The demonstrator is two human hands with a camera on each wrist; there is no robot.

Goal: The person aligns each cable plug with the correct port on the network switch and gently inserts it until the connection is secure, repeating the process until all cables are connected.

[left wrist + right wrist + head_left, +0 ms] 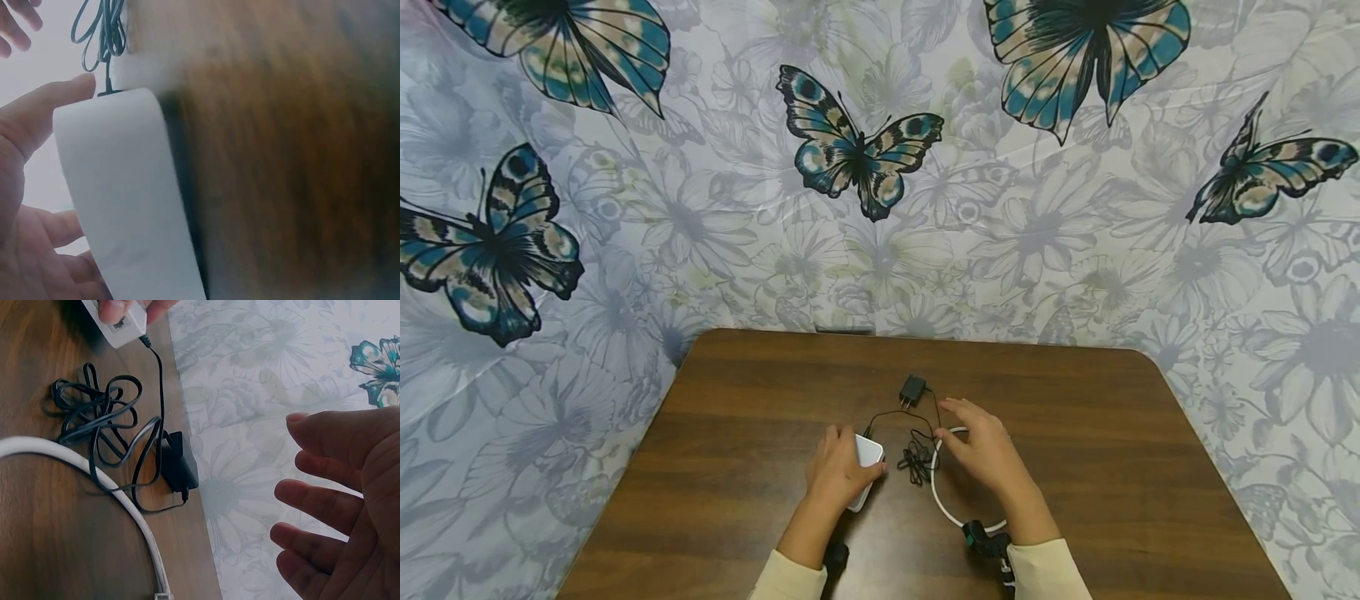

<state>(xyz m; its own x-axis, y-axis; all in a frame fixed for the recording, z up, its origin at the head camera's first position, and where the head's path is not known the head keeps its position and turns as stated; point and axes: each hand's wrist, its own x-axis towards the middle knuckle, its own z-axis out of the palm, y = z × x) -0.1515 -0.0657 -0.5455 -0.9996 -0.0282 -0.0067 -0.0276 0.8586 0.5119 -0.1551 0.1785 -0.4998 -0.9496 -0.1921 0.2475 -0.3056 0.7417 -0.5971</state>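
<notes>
The white box (871, 451), left of the black cord (162, 387), is gripped by our left hand (837, 468), our right hand (987, 446) is loose and holds nothing, and pulling fast could make that cord (all loopy) snag the white cable (44, 445).

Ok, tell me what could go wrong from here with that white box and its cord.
If the left hand lifts the white box, the black cord plugged into it could pull tight and drag the power adapter. The cord also lies in loose loops and crosses the white cable, so moving either might snag the other.
</notes>
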